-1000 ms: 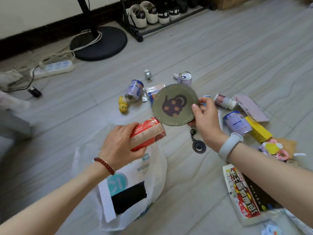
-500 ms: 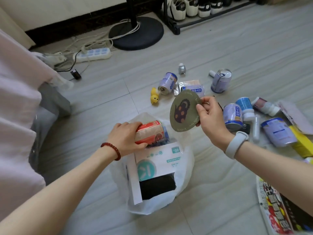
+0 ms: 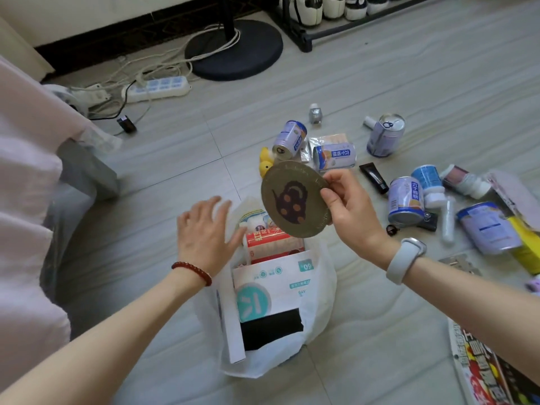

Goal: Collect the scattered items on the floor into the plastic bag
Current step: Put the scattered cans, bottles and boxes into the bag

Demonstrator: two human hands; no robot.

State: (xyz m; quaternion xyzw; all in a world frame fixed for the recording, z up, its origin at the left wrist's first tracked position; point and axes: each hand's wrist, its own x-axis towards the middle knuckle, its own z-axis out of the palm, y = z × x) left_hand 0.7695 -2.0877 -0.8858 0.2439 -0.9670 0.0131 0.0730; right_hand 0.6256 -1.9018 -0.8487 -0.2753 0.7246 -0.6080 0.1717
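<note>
The right hand (image 3: 349, 210) pinches a round green coaster (image 3: 295, 199) by its right edge, thumb on the printed face and fingers behind, and holds it tilted in the air just above the mouth of the white plastic bag (image 3: 321, 287). The left hand (image 3: 204, 232) is empty, fingers spread, palm down, hovering beside the bag's left rim; whether it touches the plastic cannot be told.

The bag stands on the floor (image 3: 131, 258) and already holds a red can (image 3: 273, 244) near the top and a white box (image 3: 274, 285) with a teal round mark, so free room lies mainly at the back.

The coaster looks thin, flat and stiff, probably very light. An edge pinch suits it; it should slide in edge-first beside the box more easily than laid flat across the contents. Being light, it could catch on the limp rim, so the free hand would probably do well to hold the film open.

Still scattered to the right are several blue-and-white cans, one (image 3: 404, 201) upright near the wrist, a black tube (image 3: 374, 177), a small yellow toy (image 3: 266, 163) and a printed packet (image 3: 482, 372). The cans are rigid, smooth and round: likely best taken around the body, and apt to roll if nudged. The thin bag may sag or tear as weight builds.
</note>
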